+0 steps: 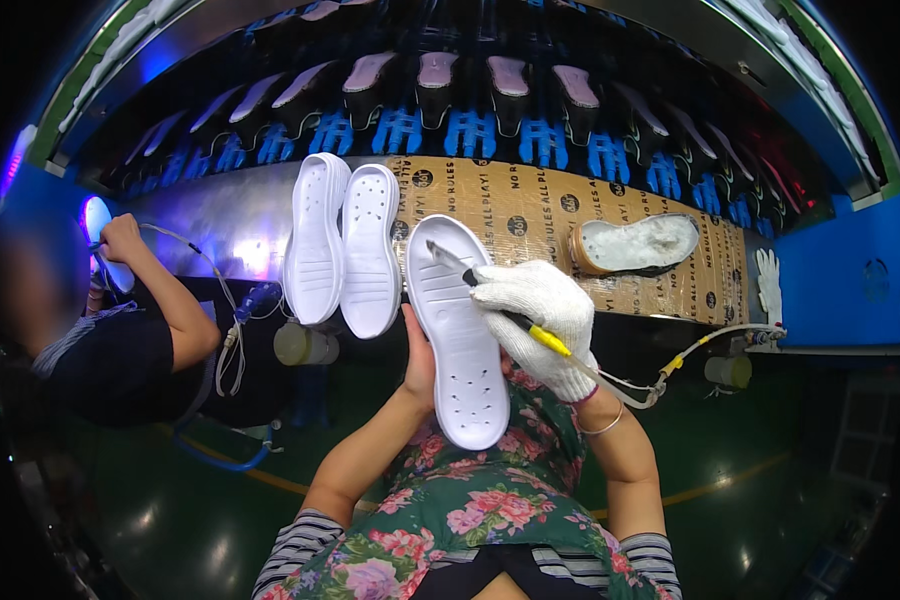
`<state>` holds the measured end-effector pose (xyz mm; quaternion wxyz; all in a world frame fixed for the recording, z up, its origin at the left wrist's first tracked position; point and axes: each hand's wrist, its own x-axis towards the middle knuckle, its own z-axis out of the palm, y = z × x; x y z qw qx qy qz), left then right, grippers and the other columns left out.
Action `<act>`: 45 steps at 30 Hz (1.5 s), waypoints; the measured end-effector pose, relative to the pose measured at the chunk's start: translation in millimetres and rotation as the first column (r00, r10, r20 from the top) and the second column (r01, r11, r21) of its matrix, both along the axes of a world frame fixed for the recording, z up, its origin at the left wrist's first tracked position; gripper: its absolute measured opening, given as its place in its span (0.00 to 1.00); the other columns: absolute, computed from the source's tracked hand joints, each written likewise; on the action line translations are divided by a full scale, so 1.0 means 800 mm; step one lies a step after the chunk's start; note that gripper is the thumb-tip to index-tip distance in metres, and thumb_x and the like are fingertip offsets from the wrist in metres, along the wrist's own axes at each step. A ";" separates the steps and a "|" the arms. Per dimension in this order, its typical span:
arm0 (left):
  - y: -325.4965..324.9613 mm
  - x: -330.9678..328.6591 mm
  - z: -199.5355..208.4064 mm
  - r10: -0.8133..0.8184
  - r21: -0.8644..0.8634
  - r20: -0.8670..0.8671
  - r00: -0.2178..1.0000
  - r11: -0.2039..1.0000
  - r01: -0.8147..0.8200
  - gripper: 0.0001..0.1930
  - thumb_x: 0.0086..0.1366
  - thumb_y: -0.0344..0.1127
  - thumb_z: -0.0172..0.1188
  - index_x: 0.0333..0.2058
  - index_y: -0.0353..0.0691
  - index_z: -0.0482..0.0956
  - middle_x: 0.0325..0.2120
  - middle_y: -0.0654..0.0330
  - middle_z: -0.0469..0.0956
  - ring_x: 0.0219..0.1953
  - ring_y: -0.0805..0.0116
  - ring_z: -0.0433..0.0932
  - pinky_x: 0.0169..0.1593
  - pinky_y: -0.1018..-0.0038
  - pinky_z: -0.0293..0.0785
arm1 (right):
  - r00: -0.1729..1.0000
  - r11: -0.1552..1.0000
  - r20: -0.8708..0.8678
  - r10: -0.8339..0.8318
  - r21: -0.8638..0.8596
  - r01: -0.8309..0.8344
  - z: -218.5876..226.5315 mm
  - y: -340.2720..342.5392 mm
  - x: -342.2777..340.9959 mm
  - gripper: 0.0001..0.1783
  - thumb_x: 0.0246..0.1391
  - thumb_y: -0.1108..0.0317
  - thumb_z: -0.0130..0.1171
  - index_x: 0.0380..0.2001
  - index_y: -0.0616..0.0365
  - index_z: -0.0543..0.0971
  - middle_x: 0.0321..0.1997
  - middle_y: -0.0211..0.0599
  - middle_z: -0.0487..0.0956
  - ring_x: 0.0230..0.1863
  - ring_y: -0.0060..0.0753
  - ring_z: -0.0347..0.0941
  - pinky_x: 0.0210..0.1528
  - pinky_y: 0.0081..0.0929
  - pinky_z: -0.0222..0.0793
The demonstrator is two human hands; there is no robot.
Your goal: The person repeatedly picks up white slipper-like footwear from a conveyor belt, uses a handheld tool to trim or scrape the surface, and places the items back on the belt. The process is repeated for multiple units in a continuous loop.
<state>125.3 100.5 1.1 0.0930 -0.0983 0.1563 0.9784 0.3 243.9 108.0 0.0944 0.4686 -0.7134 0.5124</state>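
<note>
My bare left hand [419,355] grips a white shoe sole [458,350] by its left edge, tilted up in front of my apron, hollow side facing me. The sole has ribs across its middle and small holes toward its near end. In a white knitted glove, my right hand [542,312] is closed on a thin brush [454,264] with a black and yellow handle. A clear hose [630,398] trails from the handle's back end. The brush tip lies over the sole's far part; whether it touches is hard to tell. Beyond the sole stand two more white soles, one apparently stacked [315,240], one single-looking [372,250].
Printed cardboard [530,215] covers the bench; a sole-shaped piece with whitish residue [638,242] lies on it. Behind, upturned shoes [437,75] sit on blue holders [470,132]. A spare glove [767,285] lies at right. At left a co-worker's hand [122,240] holds another sole.
</note>
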 end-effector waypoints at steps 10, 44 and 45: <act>-0.001 -0.004 0.013 0.048 -0.388 0.167 0.985 0.922 0.021 0.55 0.67 0.85 0.19 0.78 0.48 0.51 0.73 0.53 0.65 0.73 0.55 0.67 0.74 0.56 0.65 | 0.978 0.987 -0.137 0.160 0.009 -0.160 -0.017 -0.026 0.017 0.19 0.42 0.73 0.72 0.43 0.55 0.87 0.49 0.45 0.87 0.47 0.49 0.86 0.47 0.41 0.81; -0.074 -0.060 0.019 0.098 0.001 -0.346 0.933 0.995 -0.104 0.71 0.45 1.00 0.31 0.63 0.34 0.69 0.44 0.42 0.79 0.42 0.49 0.81 0.44 0.54 0.81 | 0.973 0.957 0.012 0.230 -0.184 -0.225 -0.023 -0.013 0.022 0.19 0.38 0.75 0.78 0.38 0.51 0.89 0.45 0.40 0.89 0.41 0.44 0.87 0.43 0.38 0.81; -0.077 -0.065 0.018 0.117 0.002 -0.392 0.912 0.992 -0.127 0.72 0.44 1.00 0.32 0.62 0.33 0.70 0.44 0.42 0.79 0.43 0.49 0.81 0.45 0.54 0.80 | 0.987 0.974 -0.043 0.155 -0.161 -0.160 -0.029 -0.015 0.020 0.18 0.40 0.74 0.76 0.39 0.51 0.89 0.47 0.39 0.89 0.42 0.43 0.87 0.43 0.38 0.82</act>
